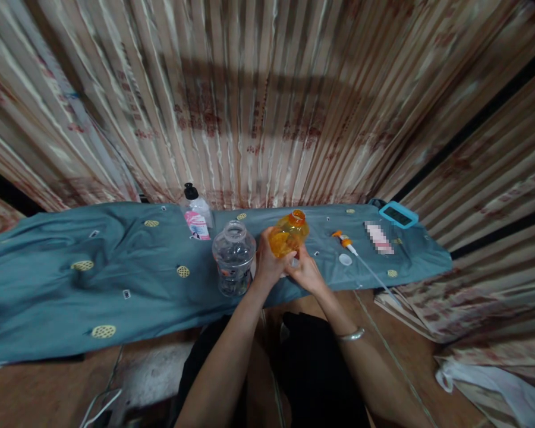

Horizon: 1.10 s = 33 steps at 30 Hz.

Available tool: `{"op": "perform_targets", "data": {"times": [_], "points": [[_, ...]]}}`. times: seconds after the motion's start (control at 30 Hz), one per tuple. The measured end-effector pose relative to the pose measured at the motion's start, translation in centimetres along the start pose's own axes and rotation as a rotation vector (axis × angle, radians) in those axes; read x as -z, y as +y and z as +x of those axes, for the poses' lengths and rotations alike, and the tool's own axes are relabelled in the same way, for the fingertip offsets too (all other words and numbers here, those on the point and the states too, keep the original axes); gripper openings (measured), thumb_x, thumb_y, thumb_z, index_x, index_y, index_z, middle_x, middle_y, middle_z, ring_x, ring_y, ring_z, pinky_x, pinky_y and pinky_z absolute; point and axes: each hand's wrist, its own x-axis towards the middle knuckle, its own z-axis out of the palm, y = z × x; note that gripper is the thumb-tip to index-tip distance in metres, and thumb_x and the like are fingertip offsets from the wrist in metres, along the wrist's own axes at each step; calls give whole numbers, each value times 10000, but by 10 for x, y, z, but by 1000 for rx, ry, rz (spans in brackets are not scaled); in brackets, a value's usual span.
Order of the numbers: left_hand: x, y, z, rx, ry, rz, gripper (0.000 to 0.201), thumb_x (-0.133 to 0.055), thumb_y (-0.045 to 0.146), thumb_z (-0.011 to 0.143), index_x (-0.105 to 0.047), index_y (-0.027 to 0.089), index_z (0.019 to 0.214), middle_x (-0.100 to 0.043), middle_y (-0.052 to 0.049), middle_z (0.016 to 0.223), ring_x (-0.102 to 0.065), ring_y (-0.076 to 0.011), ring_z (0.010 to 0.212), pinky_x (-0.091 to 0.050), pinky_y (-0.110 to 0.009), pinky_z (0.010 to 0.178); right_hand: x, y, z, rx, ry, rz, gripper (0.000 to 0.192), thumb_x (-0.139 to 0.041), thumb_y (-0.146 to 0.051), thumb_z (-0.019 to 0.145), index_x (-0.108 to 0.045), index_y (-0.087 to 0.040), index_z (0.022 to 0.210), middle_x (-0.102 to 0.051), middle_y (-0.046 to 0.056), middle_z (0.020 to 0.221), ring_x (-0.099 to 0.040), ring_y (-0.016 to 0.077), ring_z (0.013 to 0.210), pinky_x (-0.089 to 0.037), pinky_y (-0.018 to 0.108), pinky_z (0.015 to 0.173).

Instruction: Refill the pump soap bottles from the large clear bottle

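Your left hand [270,261] grips orange jar [288,233] mid-frame | right hand [307,271] pinching beneath, contents unclear | clear jar [233,257] just left | table edge [160,324] near

Glossy orange plastic bottle [288,233], clear plastic jar [233,258], matt teal cloth [116,261].

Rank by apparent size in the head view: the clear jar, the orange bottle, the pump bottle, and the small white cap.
1. Clear jar, largest.
2. Orange bottle and pump bottle: too alike to rank, and the pump bottle stands farther back.
3. Small white cap, smallest.
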Motion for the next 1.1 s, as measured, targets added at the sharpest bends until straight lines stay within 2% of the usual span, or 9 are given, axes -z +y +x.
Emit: {"op": "perform_targets", "data": {"times": [0.3, 0.4, 0.5, 0.67, 0.73, 0.8, 0.9, 1.0, 1.1], "points": [[-2, -7, -8, -12, 51, 67, 1009, -822, 159, 599, -333, 223, 1480, -403, -178, 1586, -365, -337, 1515, -309, -539, 1263, -6, 3, 7, -4, 1, 33, 438, -692, -329, 943, -559, -193, 1338, -681, 69, 1158, -694, 223, 968, -582, 454, 876], [-6, -5, -22, 5, 65, 105, 1063, -810, 174, 609, -277, 202, 1528, -284, -193, 1657, -174, -345, 1593, -184, -548, 1311, -5, 4, 7, -18, -7, 48, 454, -693, -328, 943, -551, -193, 1352, -682, 72, 1168, -696, 228, 981, -580, 463, 888], [-6, 2, -47, -29, -17, 117, 1081, -798, 202, 642, -225, 199, 1558, -204, -192, 1688, -63, -350, 1609, -106, -580, 1315, -5, 5, 4, -29, -22, 84, 454, -702, -343, 939, -562, -192, 1344, -679, 80, 1201, -695, 237, 1015, -579, 472, 902], [17, 19, -102, -69, -86, 157, 1080, -778, 256, 731, -127, 241, 1592, -114, -169, 1713, -83, -341, 1609, -180, -572, 1308, -7, 11, -2, -43, -15, 136, 504, -749, -321, 900, -564, -198, 1353, -653, 94, 1281, -669, 268, 1109, -550, 522, 969], [36, 27, -118, -91, -42, 179, 1023, -768, 284, 768, -156, 263, 1587, -187, -155, 1694, -178, -333, 1592, -238, -548, 1299, -10, 14, -3, -44, -17, 154, 576, -764, -298, 885, -527, -207, 1403, -621, 107, 1347, -646, 288, 1169, -525, 549, 1008], [57, 34, -126, -128, 27, 205, 881, -744, 302, 810, -268, 268, 1550, -361, -148, 1608, -359, -316, 1517, -327, -526, 1263, -12, 18, -5, -51, -12, 163, 643, -766, -291, 883, -479, -217, 1453, -601, 115, 1382, -633, 299, 1196, -512, 563, 1026], [88, 39, -119, -134, 219, 250, 763, -775, 336, 796, -407, 260, 1461, -484, -134, 1492, -472, -312, 1422, -375, -531, 1226, -11, 21, -9, -75, 19, 151, 704, -760, -308, 888, -422, -229, 1501, -591, 120, 1391, -629, 306, 1200, -511, 571, 1026], [105, 36, -91, -92, 337, 266, 953, -849, 356, 702, -342, 245, 1502, -400, -153, 1570, -366, -344, 1499, -317, -541, 1256, -4, 22, -18, -120, 61, 125, 776, -772, -320, 875, -372, -236, 1535, -581, 130, 1395, -625, 317, 1196, -501, 587, 1028], [106, 27, -59, -29, 342, 256, 1140, -901, 300, 592, -265, 226, 1534, -308, -168, 1637, -279, -352, 1550, -242, -515, 1294, 1, 17, -33, -129, 98, 126, 812, -784, -335, 861, -358, -231, 1544, -562, 140, 1420, -590, 338, 1247, -452, 612, 1071]]}}
